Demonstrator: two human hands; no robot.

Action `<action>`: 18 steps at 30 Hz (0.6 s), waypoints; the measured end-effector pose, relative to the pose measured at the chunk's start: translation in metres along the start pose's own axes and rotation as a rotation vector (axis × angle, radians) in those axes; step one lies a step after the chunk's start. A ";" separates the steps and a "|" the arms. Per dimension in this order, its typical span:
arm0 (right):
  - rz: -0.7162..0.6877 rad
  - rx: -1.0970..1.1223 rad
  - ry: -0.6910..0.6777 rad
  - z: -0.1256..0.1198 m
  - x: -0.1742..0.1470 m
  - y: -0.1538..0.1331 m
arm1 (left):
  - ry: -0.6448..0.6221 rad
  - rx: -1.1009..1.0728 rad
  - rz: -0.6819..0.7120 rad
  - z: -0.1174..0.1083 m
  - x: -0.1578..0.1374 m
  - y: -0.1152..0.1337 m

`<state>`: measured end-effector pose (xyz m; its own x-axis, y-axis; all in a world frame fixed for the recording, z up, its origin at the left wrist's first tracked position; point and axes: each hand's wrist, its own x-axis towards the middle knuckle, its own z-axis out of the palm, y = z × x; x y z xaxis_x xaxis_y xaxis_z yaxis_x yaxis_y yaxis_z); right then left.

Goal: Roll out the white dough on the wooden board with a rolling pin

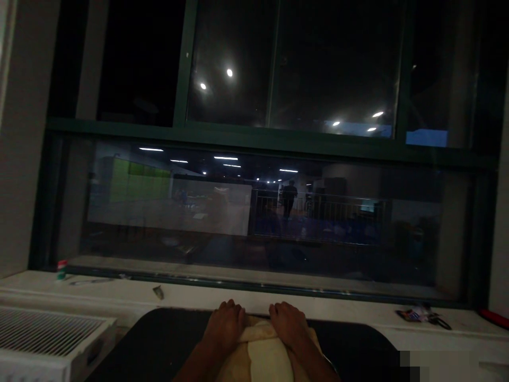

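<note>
A beige folded cloth [270,358], perhaps a garment, with a paler panel down its middle, lies on a black rounded board or tabletop [159,345]. My left hand [226,324] is closed at the cloth's far left corner, knuckles up and fingers curled. On the far right corner, my right hand [289,323] has its fingers curled down in the same way. Both sets of fingertips are hidden, and the cloth's near end runs out of the frame between my forearms.
Behind the board runs a white windowsill [254,302] below a green-framed window. On the sill are a small red-and-green container [61,269], a crumpled wrapper [158,292] and a dark bundle [421,314]. A white radiator [43,334] stands left. A person [289,199] appears in the glass.
</note>
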<state>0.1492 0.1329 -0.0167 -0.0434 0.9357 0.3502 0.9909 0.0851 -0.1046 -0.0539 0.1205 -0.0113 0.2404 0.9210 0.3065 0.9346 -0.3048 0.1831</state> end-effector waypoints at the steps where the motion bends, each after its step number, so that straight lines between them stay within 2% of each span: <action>1: -0.014 -0.014 0.005 -0.002 -0.005 -0.001 | 0.005 0.001 0.019 0.000 -0.005 0.001; 8: -0.069 -0.069 0.051 -0.020 -0.044 -0.006 | 0.034 0.038 0.107 0.000 -0.037 0.009; 13: -0.125 0.012 0.119 -0.016 -0.064 -0.001 | 0.068 -0.007 0.103 -0.002 -0.058 0.017; 18: -0.145 0.074 0.109 -0.012 -0.084 0.005 | 0.053 -0.008 0.122 -0.002 -0.081 0.020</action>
<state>0.1595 0.0507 -0.0352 -0.1671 0.8695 0.4648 0.9629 0.2451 -0.1124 -0.0548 0.0396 -0.0302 0.3381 0.8626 0.3762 0.8970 -0.4163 0.1484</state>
